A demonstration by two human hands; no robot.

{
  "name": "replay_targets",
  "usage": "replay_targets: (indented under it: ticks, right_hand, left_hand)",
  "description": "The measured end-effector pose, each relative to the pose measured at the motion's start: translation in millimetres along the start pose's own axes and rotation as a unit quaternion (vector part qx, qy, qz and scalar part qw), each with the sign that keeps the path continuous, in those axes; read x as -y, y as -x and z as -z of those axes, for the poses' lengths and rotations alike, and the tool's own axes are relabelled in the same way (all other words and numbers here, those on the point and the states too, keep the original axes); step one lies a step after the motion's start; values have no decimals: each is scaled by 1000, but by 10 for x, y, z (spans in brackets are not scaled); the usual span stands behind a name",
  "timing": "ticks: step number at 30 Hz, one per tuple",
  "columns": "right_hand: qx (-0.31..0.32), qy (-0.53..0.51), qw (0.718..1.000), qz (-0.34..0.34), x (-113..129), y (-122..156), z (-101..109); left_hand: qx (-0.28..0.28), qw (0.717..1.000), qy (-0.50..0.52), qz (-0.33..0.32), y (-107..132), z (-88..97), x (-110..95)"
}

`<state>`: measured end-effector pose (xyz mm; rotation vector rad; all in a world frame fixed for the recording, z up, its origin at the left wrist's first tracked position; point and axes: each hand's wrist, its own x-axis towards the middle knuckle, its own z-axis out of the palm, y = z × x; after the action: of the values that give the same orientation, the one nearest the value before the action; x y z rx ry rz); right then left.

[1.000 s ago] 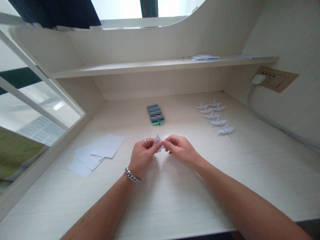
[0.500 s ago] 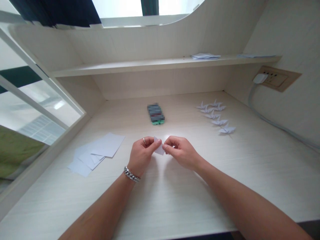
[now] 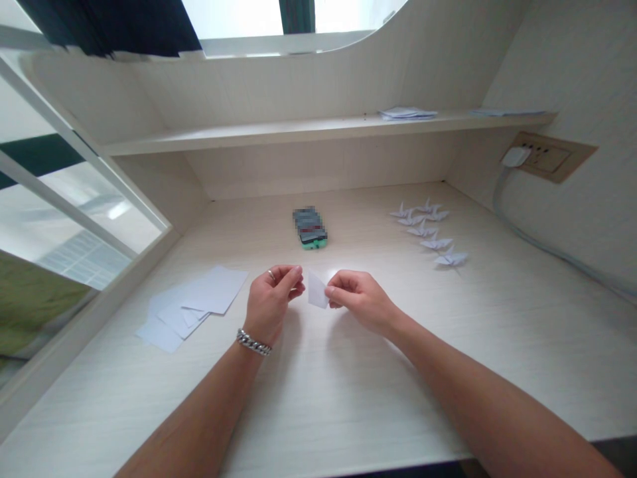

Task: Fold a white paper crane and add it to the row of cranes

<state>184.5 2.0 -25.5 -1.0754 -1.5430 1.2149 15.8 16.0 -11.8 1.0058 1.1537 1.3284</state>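
A small folded piece of white paper (image 3: 317,291) is pinched at its right edge between the thumb and fingers of my right hand (image 3: 357,297). Just left of the paper, and apart from it, is my left hand (image 3: 274,297), its thumb and fingertips pressed together with nothing visible between them. It wears a ring, and a chain bracelet (image 3: 253,342) circles the wrist. Farther right stand several folded paper cranes (image 3: 436,243) in a loose group. Loose white paper sheets (image 3: 219,289) lie overlapping on the left of the desk.
A phone-like object (image 3: 311,229), blurred out with a green end, lies beyond my hands. Above the desk (image 3: 318,411) runs a shelf (image 3: 249,136) bearing a paper stack (image 3: 408,113). On the right wall a plug sits in a socket (image 3: 552,157), its cable (image 3: 542,245) trailing along the desk.
My left hand has let go of the folded paper and moved a little to the left. My right hand keeps its hold, and more of the paper now shows.
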Motion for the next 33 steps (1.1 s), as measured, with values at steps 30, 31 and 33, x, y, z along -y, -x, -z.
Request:
replay_targets:
  ticks: [30,31,33]
  right_hand:
    - [-158,107,974,125,27,55,-86]
    - [-150,97,977,114,32,54,-87]
    - [-136,76,984,92,35,46,-78]
  left_hand:
    - [90,991,-93,-36,74,-66,116]
    - [102,989,-100,-37,77,-63,114]
    - [126,986,-106,-36,89,-58,100]
